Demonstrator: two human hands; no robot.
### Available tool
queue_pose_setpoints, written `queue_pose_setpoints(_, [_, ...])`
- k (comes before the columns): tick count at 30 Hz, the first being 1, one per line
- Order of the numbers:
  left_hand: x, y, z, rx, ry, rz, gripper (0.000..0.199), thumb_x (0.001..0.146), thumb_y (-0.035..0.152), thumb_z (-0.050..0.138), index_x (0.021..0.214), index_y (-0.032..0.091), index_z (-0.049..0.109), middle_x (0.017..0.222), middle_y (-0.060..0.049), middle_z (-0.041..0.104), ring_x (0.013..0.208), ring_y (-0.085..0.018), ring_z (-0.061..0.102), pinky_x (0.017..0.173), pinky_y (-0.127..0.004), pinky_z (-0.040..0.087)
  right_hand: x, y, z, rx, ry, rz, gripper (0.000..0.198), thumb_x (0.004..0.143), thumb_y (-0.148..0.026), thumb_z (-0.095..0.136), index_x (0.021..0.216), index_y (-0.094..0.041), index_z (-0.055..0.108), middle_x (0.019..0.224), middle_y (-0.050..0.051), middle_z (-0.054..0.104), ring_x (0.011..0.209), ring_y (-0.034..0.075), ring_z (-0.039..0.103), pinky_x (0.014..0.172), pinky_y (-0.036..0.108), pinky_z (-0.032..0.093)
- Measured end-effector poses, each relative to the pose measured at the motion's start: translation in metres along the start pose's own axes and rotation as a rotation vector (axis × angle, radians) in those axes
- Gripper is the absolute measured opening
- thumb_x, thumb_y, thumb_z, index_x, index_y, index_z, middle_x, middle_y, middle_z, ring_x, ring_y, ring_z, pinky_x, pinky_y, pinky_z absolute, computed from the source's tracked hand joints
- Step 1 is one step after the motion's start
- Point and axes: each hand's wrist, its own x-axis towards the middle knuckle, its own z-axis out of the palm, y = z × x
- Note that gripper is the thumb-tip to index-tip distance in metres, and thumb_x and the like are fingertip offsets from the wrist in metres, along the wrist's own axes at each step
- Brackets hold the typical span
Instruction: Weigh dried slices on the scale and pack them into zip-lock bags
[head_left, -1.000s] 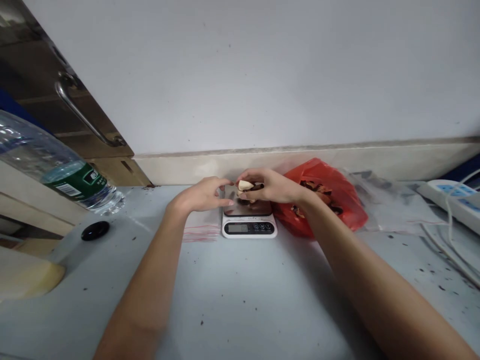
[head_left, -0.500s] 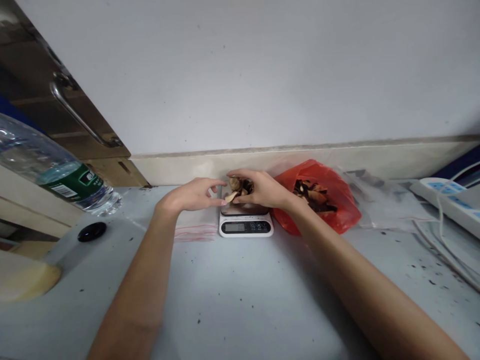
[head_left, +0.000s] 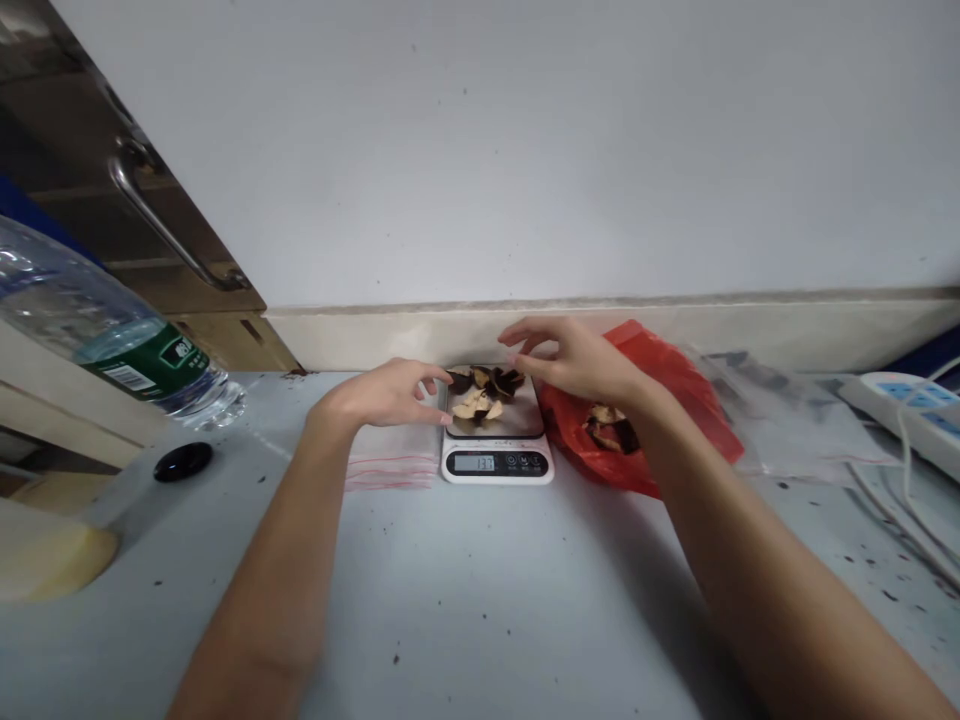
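A small white digital kitchen scale sits on the table, its display lit and seeming to read 137 or 13.7. On its dark plate lies a loose pile of dried, curled pieces, dark brown and pale cream. My left hand is at the plate's left edge, thumb and fingers apart, holding nothing. Over the scale's right side hovers my right hand, empty, with its fingers spread. Just right of the scale, a red plastic bag holds more such pieces, partly hidden by my right forearm.
Clear zip bags lie left of the scale, and another clear bag rests beyond the red one. A white power strip with cables is far right. At left are a water bottle and a black oval object.
My right hand has let go of the dried pieces on the scale and moved up and right. The pieces now lie spread on the plate. My left hand has barely moved.
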Motion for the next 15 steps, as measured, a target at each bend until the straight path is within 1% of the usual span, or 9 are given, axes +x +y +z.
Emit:
queue_pose_setpoints(3, [-0.0028, 0.0007, -0.0038, -0.003, 0.017, -0.008, 0.065, 0.075, 0.056, 0.076, 0.130, 0.021, 0.073, 0.121, -0.011, 0.078, 0.112, -0.030, 0.073, 0.084, -0.031, 0.054, -0.0005, -0.0034, -0.0046, -0.097, -0.043, 0.052, 0.031, 0.087, -0.033, 0.078, 0.115, -0.021, 0.078, 0.121, 0.012, 0.080, 0.101, 0.027, 0.075, 0.090, 0.040, 0.060])
queue_pose_setpoints(6, [-0.0047, -0.0001, -0.0075, 0.025, 0.032, -0.011, 0.045, 0.080, 0.052, 0.072, 0.113, 0.021, 0.075, 0.110, -0.009, 0.080, 0.104, -0.028, 0.075, 0.081, -0.031, 0.055, 0.0005, -0.0059, -0.0051, -0.123, -0.021, 0.082, 0.022, 0.091, -0.029, 0.074, 0.110, -0.019, 0.077, 0.107, 0.011, 0.081, 0.092, 0.025, 0.075, 0.083, 0.036, 0.059])
queue_pose_setpoints(7, [-0.0045, -0.0005, -0.0078, 0.035, 0.049, -0.011, 0.039, 0.083, 0.049, 0.069, 0.111, 0.022, 0.075, 0.109, -0.009, 0.080, 0.102, -0.028, 0.075, 0.081, -0.031, 0.055, 0.0010, -0.0058, -0.0048, -0.122, -0.009, 0.083, 0.018, 0.092, -0.027, 0.071, 0.107, -0.019, 0.077, 0.101, 0.010, 0.081, 0.088, 0.024, 0.075, 0.080, 0.035, 0.059])
queue_pose_setpoints(8, [-0.0037, -0.0008, -0.0075, 0.043, 0.074, -0.015, 0.037, 0.086, 0.046, 0.066, 0.112, 0.021, 0.075, 0.109, -0.009, 0.080, 0.101, -0.027, 0.075, 0.083, -0.031, 0.056, 0.0014, -0.0052, -0.0044, -0.120, 0.002, 0.080, 0.014, 0.093, -0.024, 0.070, 0.104, -0.019, 0.076, 0.095, 0.009, 0.081, 0.085, 0.023, 0.074, 0.077, 0.034, 0.059])
queue_pose_setpoints(10, [-0.0011, -0.0014, -0.0055, 0.057, 0.131, -0.035, 0.041, 0.089, 0.041, 0.062, 0.122, 0.020, 0.073, 0.118, -0.011, 0.079, 0.105, -0.027, 0.074, 0.088, -0.033, 0.056, 0.0019, -0.0027, -0.0040, -0.118, 0.015, 0.065, 0.009, 0.092, -0.020, 0.069, 0.099, -0.020, 0.075, 0.090, 0.008, 0.080, 0.081, 0.022, 0.074, 0.074, 0.032, 0.058])
queue_pose_setpoints(12, [0.0019, -0.0023, -0.0029, 0.062, 0.156, -0.058, 0.047, 0.091, 0.038, 0.060, 0.132, 0.018, 0.071, 0.128, -0.014, 0.077, 0.112, -0.028, 0.073, 0.094, -0.035, 0.056, 0.0019, 0.0002, -0.0043, -0.129, 0.011, 0.056, 0.010, 0.090, -0.016, 0.069, 0.096, -0.021, 0.074, 0.092, 0.008, 0.081, 0.082, 0.022, 0.074, 0.073, 0.032, 0.058])
queue_pose_setpoints(15, [0.0047, -0.0050, -0.0006, 0.050, 0.141, -0.057, 0.049, 0.094, 0.036, 0.057, 0.137, 0.016, 0.070, 0.131, -0.016, 0.076, 0.116, -0.029, 0.073, 0.096, -0.036, 0.056, 0.0014, 0.0024, -0.0053, -0.170, -0.001, 0.081, 0.017, 0.087, -0.010, 0.067, 0.096, -0.022, 0.075, 0.098, 0.009, 0.082, 0.088, 0.024, 0.075, 0.077, 0.034, 0.059])
